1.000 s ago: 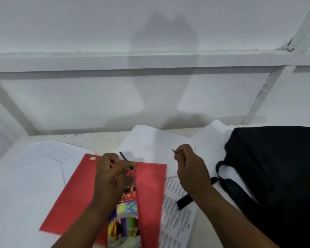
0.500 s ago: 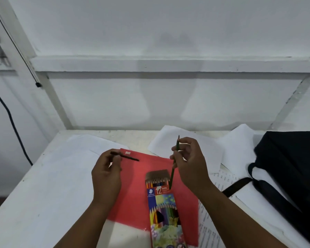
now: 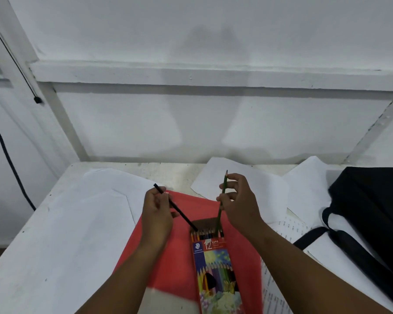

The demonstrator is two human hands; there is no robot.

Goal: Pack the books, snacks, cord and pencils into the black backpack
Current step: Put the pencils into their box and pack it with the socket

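A colourful pencil box (image 3: 216, 270) lies open on a red book (image 3: 168, 264) on the white table, its open end facing away from me with several pencil tips showing. My left hand (image 3: 157, 214) grips a black pencil (image 3: 182, 215) whose lower end touches the box's opening. My right hand (image 3: 238, 200) pinches a green pencil (image 3: 221, 200), held nearly upright, its lower end at the box's right side. The black backpack (image 3: 370, 214) lies at the right, its strap (image 3: 340, 243) trailing toward me.
Loose white sheets (image 3: 243, 180) cover the table around the book, and a printed sheet (image 3: 288, 230) lies under my right forearm. A white wall stands close behind the table. A dark cable (image 3: 7, 155) hangs at the far left, beyond the table's left edge (image 3: 25, 225).
Both pencils have swung down so their lower ends reach the box's opening; the black one was held level before. The view has shifted slightly left.
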